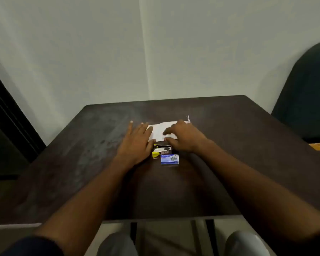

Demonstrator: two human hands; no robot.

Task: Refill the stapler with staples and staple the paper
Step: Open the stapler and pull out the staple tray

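Early stage: stapler (162, 148) and staple box (169, 159) lay untouched on worktop (229, 145) between both wrists, refill apparently not begun; left hand (137, 143) flat, fingers spread, right hand (183, 137) loosely curled, both resting on paper (160, 131), gripping nothing.

Dark wooden table (229, 145) against a pale wall (155, 52), dark chair (307, 93) at right.

You get dim, soft overhead light; faint sheen on the table (103, 126); overall blur; wide-angle bending at the edges.
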